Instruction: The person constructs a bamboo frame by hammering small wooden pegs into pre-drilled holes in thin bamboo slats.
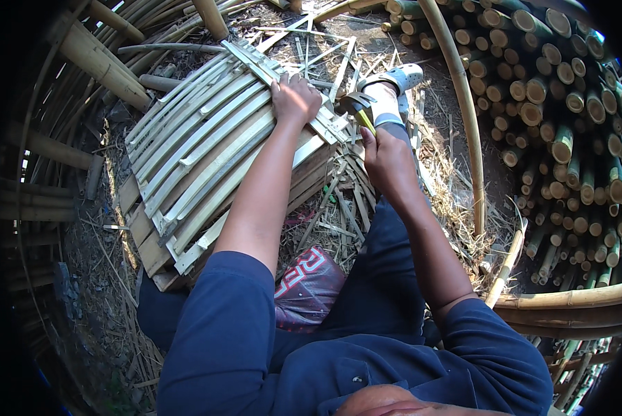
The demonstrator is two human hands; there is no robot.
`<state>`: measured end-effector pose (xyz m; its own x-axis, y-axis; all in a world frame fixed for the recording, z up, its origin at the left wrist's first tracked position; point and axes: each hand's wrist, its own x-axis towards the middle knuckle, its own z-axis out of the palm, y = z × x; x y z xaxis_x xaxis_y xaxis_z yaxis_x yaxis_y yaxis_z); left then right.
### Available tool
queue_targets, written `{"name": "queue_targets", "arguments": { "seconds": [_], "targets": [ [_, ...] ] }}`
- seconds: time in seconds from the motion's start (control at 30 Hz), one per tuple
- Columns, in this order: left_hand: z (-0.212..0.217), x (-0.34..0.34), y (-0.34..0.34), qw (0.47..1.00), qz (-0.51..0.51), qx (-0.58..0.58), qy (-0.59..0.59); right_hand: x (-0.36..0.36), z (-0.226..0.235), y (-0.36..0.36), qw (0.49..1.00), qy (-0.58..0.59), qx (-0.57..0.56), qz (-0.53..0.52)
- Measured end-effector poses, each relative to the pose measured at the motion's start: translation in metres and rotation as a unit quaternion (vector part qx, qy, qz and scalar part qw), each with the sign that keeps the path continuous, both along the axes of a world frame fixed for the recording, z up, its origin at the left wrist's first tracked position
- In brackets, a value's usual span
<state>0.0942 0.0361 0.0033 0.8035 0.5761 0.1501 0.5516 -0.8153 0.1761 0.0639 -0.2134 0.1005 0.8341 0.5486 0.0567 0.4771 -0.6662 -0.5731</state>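
Note:
A panel of pale split-bamboo slats [217, 135] lies in front of me to the left, on a stack of boards [311, 173]. A crosswise strip [321, 128] runs along its far right edge, over the slat ends. My left hand [297, 100] is closed over this bamboo strip; its fingertips are partly hidden. To the right, my right hand [392, 165] is closed round the handle of a hammer [368, 122], which shows a yellow part and a dark head. The hammer head is raised near the strip's right end, close to my foot.
My shoe [402, 76] is just beyond the hammer. Cut bamboo poles [554, 90] are piled at the right, behind a curved upright pole [463, 104]. Bamboo scraps [349, 201] litter the ground. Thick bamboo posts [103, 59] stand at the far left.

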Motion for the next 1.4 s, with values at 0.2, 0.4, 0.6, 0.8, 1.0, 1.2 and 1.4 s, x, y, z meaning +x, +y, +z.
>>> {"name": "queue_targets", "arguments": {
  "seconds": [0.2, 0.4, 0.6, 0.8, 1.0, 1.2, 1.4],
  "targets": [
    [-0.008, 0.000, 0.000, 0.998, 0.005, 0.055, -0.033, 0.004, -0.012, 0.006, 0.997, 0.002, -0.057, 0.059],
    [0.001, 0.001, -0.002, 0.999, 0.002, 0.028, 0.015, 0.001, -0.019, 0.006, 0.997, 0.018, -0.052, 0.050],
    [0.003, -0.005, 0.001, 0.998, -0.007, 0.036, 0.046, -0.003, -0.005, 0.011, 0.999, -0.012, -0.004, 0.044],
    [0.011, 0.000, -0.008, 1.000, -0.001, 0.009, 0.026, -0.006, -0.019, 0.007, 0.993, -0.008, -0.091, 0.080],
    [0.004, -0.003, -0.004, 1.000, 0.009, 0.004, 0.010, -0.008, -0.009, 0.008, 1.000, 0.013, -0.008, 0.014],
    [0.004, -0.002, -0.005, 1.000, 0.005, 0.017, 0.015, -0.004, -0.020, 0.008, 0.998, 0.005, -0.048, 0.045],
    [0.009, 0.001, -0.006, 0.999, -0.002, 0.016, 0.044, -0.007, -0.029, 0.003, 0.999, 0.006, -0.022, 0.034]
  ]
}}
